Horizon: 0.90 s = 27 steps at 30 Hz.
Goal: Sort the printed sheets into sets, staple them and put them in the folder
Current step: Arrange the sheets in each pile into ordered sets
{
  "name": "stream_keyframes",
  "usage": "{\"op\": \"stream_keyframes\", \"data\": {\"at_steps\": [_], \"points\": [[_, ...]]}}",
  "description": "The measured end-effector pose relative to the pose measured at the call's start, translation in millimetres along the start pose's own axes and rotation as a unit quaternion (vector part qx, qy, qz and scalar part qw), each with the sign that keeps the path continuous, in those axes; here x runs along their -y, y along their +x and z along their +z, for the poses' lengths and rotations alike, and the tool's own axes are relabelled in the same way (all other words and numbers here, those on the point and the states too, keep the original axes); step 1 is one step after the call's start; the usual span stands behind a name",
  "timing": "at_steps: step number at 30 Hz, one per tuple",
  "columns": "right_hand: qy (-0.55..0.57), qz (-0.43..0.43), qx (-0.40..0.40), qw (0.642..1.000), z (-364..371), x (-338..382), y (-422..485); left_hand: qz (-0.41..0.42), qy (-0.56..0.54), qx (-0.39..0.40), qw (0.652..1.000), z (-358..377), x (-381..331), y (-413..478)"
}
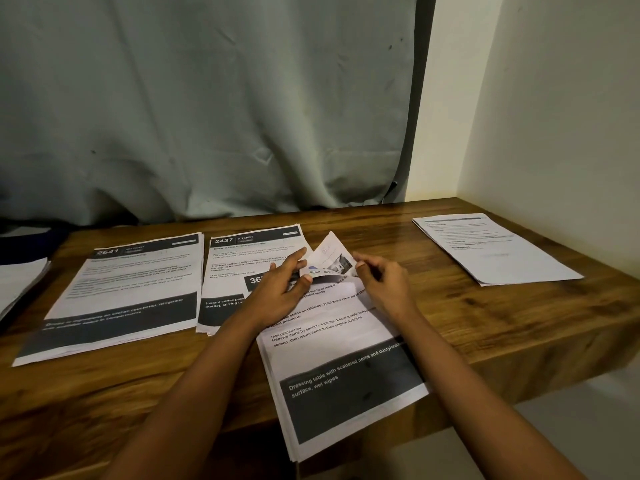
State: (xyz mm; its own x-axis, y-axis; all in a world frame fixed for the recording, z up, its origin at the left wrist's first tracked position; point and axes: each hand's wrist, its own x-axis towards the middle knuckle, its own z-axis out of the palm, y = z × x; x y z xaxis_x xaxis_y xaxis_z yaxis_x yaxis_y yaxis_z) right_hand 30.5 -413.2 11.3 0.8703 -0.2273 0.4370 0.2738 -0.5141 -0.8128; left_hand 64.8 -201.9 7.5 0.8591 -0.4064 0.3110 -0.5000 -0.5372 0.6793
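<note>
Five piles of printed sheets were what I counted on my feed. Nearest lay the front stack [346, 362], askew, its lower end hanging over the near edge of the table [519, 327]. Its pages were white, with a dark band reading "Dressing table with scattered items". At its far end I saw a lifted corner [329, 259] curled up, with small pictures on its underside. The left hand [282, 289] lay spread there, fingers nearly straight, thumb touching the corner's lower edge. The right hand [384, 282] was curled, thumb and forefinger pinching the corner's right edge.

The 2437 stack [232, 265] was partly covered by the front one. The 2641 stack [114, 299] sat left of it, a cut-off pile [20, 282] lay at the frame's left edge, and a right-hand pile [495, 251] lay well apart. The table was dark-grained wood. A grey-green curtain [207, 116] hung behind it, with a pale wall [540, 98] to the right.
</note>
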Motion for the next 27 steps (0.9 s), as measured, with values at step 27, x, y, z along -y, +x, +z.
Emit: {"op": "stream_keyframes", "data": {"at_steps": [27], "points": [[0.139,0.040,-0.008,0.990,0.0,0.2,3.3,0.053,0.025,-0.034,0.998,-2.8,-1.9,-1.7]]}}
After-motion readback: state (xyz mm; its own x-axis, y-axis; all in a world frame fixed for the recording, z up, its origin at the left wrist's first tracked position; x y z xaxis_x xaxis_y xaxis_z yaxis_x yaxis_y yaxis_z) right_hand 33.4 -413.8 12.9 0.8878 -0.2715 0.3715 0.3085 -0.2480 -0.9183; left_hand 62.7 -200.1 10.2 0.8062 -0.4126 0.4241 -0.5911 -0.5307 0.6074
